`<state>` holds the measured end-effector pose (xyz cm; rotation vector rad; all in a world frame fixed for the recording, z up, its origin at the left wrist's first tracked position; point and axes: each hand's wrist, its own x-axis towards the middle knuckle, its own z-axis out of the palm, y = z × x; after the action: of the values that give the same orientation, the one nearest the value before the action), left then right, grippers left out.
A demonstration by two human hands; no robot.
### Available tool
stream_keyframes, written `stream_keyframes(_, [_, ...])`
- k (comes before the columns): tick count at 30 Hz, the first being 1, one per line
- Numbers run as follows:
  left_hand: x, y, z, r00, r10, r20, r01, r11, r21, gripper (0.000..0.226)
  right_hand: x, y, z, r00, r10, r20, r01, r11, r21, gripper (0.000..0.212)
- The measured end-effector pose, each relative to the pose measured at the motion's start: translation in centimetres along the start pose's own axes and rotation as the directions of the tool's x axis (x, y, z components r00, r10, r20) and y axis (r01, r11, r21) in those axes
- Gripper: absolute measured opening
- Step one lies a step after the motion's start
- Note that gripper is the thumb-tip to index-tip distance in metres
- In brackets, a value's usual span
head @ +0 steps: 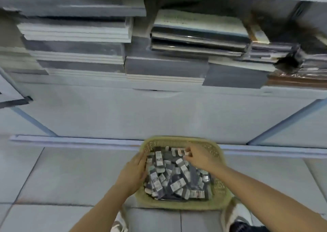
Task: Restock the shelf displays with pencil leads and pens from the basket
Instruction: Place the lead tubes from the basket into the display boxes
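1. On the floor tiles [70,175] sits the basket [177,205], heaped with pencil-lead packs [175,177]: small flat dark cases with white barcoded labels, lying every way.
2. Handling (judged): light, stiff, slick plastic, so likely to slide over one another. Best pinched across the narrow sides, one at a time.
3. At the heap's far edge the right hand [200,156] has its fingertips curled. It seems to pinch one pale pack, but blur prevents certainty.
4. At the near-left rim the left hand [134,171] lies flat against the basket, fingers straight, grasping nothing.
5. Above are the stacked notebooks [77,35], well apart from the basket.

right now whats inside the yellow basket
The basket holds a heap of small dark packs with white barcode labels. The right hand reaches in among them; the left hand rests on its rim. Its floor is covered.
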<state>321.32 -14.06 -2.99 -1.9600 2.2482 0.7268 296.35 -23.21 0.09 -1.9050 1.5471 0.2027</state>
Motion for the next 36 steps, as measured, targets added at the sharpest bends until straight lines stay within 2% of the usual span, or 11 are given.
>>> stream_keyframes(3, [-0.3,0.4,1.7,0.997,-0.045,-0.059,0.043,0.998,-0.046,0.061,0.6,3.3,4.1,0.961,0.246,0.126,-0.246,0.969,-0.013,0.054])
stream_keyframes(8, [-0.2,1.1,2.3,0.988,-0.078,-0.133,0.063,0.991,-0.117,0.057,0.9,4.7,8.6,0.968,0.252,-0.003,-0.252,0.968,0.013,0.089])
stream_keyframes(15, [0.0,1.6,2.6,0.976,-0.080,-0.205,0.049,0.987,-0.151,0.045,0.8,6.3,8.5,0.987,0.157,0.018,-0.157,0.968,0.194,0.034])
stream_keyframes(19, [0.6,2.7,2.2,0.951,-0.111,-0.287,0.084,0.991,-0.105,0.033,0.3,6.6,7.7,0.988,0.147,-0.048,-0.120,0.925,0.361,0.026])
stream_keyframes(21, [1.2,4.1,1.9,0.932,-0.099,-0.348,0.014,0.971,-0.238,0.027,0.1,5.5,6.4,0.996,0.084,0.006,-0.076,0.860,0.505,0.025])
stream_keyframes(22, [1.5,5.0,1.6,0.947,-0.131,-0.292,-0.004,0.907,-0.420,0.026,-0.1,4.7,5.7,0.998,0.020,0.058,-0.050,0.827,0.560,0.022])
stream_keyframes(23, [1.7,6.0,1.2,0.972,-0.173,-0.160,0.036,0.778,-0.627,0.025,-0.3,3.8,5.2,0.992,-0.057,0.111,-0.019,0.810,0.586,0.019])
stream_keyframes(25, [2.0,7.8,0.9,0.980,-0.165,0.111,0.173,0.432,-0.885,0.023,-0.6,1.9,4.8,0.963,-0.198,0.180,0.050,0.794,0.605,0.014])
stream_keyframes(30, [2.3,8.3,1.6,0.924,-0.310,0.226,0.222,-0.047,-0.974,0.028,-1.0,-0.3,5.3,0.951,-0.216,0.221,0.017,0.750,0.661,0.020])
stream_keyframes(32, [2.2,7.6,1.6,0.913,-0.328,0.244,0.212,-0.133,-0.968,0.029,-0.9,0.1,5.2,0.957,-0.197,0.213,-0.001,0.732,0.681,0.019])
stream_keyframes(36, [2.3,6.8,1.8,0.860,-0.438,0.263,0.263,-0.063,-0.963,0.025,-0.8,0.7,4.6,0.953,-0.216,0.212,-0.029,0.633,0.773,0.025])
